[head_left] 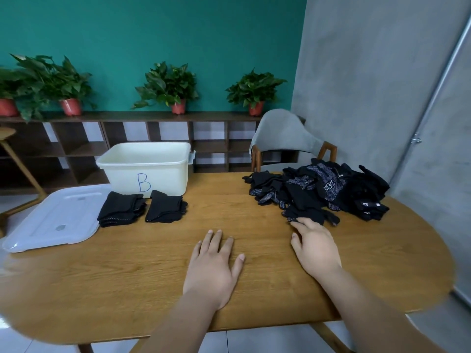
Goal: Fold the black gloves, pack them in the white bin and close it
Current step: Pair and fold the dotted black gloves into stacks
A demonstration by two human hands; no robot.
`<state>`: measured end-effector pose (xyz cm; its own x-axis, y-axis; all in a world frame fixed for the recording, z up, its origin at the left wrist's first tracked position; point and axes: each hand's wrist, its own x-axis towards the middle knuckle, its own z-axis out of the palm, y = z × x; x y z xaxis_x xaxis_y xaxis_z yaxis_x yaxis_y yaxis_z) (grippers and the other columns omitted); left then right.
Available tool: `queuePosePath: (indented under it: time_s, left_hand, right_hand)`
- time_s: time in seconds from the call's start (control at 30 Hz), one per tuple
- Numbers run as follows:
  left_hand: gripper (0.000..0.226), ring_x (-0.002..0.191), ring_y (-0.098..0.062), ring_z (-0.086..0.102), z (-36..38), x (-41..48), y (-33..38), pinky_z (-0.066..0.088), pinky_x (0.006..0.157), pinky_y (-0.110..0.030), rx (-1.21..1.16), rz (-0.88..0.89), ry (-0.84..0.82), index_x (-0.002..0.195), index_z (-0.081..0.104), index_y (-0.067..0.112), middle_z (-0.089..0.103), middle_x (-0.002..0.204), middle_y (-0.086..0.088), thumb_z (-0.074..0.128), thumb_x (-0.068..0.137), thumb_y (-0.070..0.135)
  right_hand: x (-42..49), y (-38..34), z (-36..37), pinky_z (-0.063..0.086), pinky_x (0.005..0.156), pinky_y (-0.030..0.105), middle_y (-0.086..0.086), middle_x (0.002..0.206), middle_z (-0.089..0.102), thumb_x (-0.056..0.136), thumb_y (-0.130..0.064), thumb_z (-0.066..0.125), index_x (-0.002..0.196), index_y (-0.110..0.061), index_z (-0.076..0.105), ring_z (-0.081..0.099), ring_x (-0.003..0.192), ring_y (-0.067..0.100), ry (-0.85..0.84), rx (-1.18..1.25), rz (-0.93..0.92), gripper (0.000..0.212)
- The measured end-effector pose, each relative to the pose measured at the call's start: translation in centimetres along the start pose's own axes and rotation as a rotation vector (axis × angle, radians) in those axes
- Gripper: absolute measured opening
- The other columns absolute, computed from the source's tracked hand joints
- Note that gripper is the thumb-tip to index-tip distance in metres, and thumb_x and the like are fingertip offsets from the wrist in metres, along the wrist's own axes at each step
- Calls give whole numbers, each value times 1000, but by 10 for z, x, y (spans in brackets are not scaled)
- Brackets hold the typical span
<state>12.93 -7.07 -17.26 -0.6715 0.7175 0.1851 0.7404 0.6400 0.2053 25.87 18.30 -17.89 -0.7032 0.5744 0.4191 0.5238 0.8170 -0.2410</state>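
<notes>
At the right fingertips, the near edge of one unfolded black glove (pixel 307 214) is in contact with the right hand (pixel 316 248). The fingers are bent forward onto the fabric and the thumb lies apart from it on the wood. Whether the fingertips pinch the glove cannot be determined.

The left hand (pixel 214 266) lies palm-down on the wooden table (pixel 127 276), just left of the right hand. Its fingers are straight, slightly spread, and hold nothing.

Directly beyond the right fingertips is the glove pile (pixel 328 187). It is a loose heap of black knit gloves, some showing white grip dots and white label print. Its far-right part lies close to the table's far right rim.

Beyond and left of the left fingers are two stacks of folded gloves, the left stack (pixel 121 208) and the right stack (pixel 165 206). They lie side by side, close together.

Immediately behind the stacks stands the white bin (pixel 122 174). It is open-topped, marked with a blue "B" on its near wall, and set at the table's far edge. No gloves are visible inside from this angle.

Left of the stacks the translucent lid (pixel 51 220) lies flat. Its left side is at the table's left edge.

Bare wood extends between the two hands and forward from the left fingers to the stacks. It also extends from the stacks across to the pile. The table's near edge is rounded.

A grey chair (pixel 283 136) stands behind the pile.
</notes>
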Motion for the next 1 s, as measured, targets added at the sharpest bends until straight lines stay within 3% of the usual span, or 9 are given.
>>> queuePosePath:
  time_s: [0.13,0.37,0.47,0.6,0.67,0.77,0.83,0.93,1.0]
  left_hand:
    - [71,163,-16,-7,-2,-1,1,1,132,-40,-15,0,13,166,25,35,10,176,6,12,106,70]
    - [68,162,-17,0,-5,-4,1,6,132,-39,-26,2,38,165,28,36,15,175,6,14,107,69]
    - [67,162,-17,2,-6,-6,2,8,131,-39,-26,5,48,164,29,36,16,175,6,15,107,68]
    - [67,162,-18,4,-6,-7,2,11,132,-40,-25,2,54,164,30,35,18,175,6,15,107,67]
    - [67,162,-18,5,-5,-7,2,11,132,-40,-28,0,53,164,30,35,18,174,6,15,107,67]
    - [67,162,-19,5,-4,-5,1,12,132,-40,-36,-2,55,163,31,34,18,174,5,15,107,67]
    - [67,162,-19,6,-3,-3,1,13,131,-41,-37,-3,56,163,32,34,20,174,4,16,107,67]
    - [66,161,-20,10,-2,-5,1,14,131,-40,-26,0,61,162,34,33,22,173,4,16,108,66]
    - [65,160,-19,13,-2,-6,1,17,130,-40,-25,9,73,161,36,33,25,171,5,17,108,66]
  right_hand:
    - [-6,-8,-14,55,87,25,-18,139,59,99,-21,67,132,-28,71,64,104,3,102,226,-95,34]
    - [27,-41,-67,53,87,10,-22,125,64,93,-8,76,117,-26,78,69,101,1,240,744,13,30]
    - [46,-35,-78,55,89,20,-12,109,76,91,-13,77,113,-34,78,74,94,3,247,901,176,30]
    - [51,7,-67,55,98,36,-1,113,77,89,-16,74,121,-29,76,70,101,18,83,690,553,34]
    - [37,26,-58,54,99,41,6,119,73,93,-18,69,124,-26,72,68,107,27,-37,461,584,33]
    - [15,33,-51,54,94,41,1,124,66,92,-16,64,111,-35,73,63,106,25,71,367,380,28]
    - [3,24,-51,51,89,36,-13,110,65,90,-19,69,95,-40,73,61,100,15,115,394,169,23]
    - [-12,7,-45,50,84,30,-21,94,63,82,-43,71,85,-44,71,57,98,2,-125,331,-86,3]
    - [-16,3,-39,49,85,27,-24,96,60,79,-63,65,92,-48,68,51,102,0,-259,223,-196,19]
